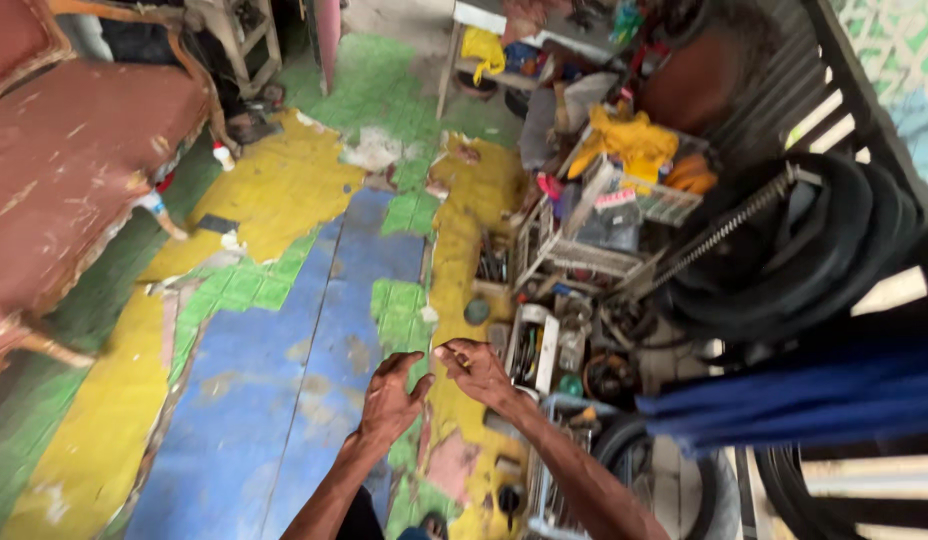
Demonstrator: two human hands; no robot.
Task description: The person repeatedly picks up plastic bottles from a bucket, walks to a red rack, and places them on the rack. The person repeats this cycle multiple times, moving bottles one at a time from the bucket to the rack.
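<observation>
Both hands hover close together over the worn floor of peeling blue, yellow and green painted boards [284,380], w/ nothing large in either. Left hand [392,398] is loosely curled, fingers bent inward, empty as far as can be seen. Right hand [476,368] has thumb and forefinger drawn together as if pinching sth tiny; too small to make out, cannot tell what. Nearest things: a small white open-top tool tray w/ dark hand tools [532,345] just right of the right hand, and a round dark-green cap-like object [477,311] on the floor beyond. Tray probably rigid, fairly heavy w/ metal inside; best gripped by its rim. Black rubber tyres [794,250] stacked further right
</observation>
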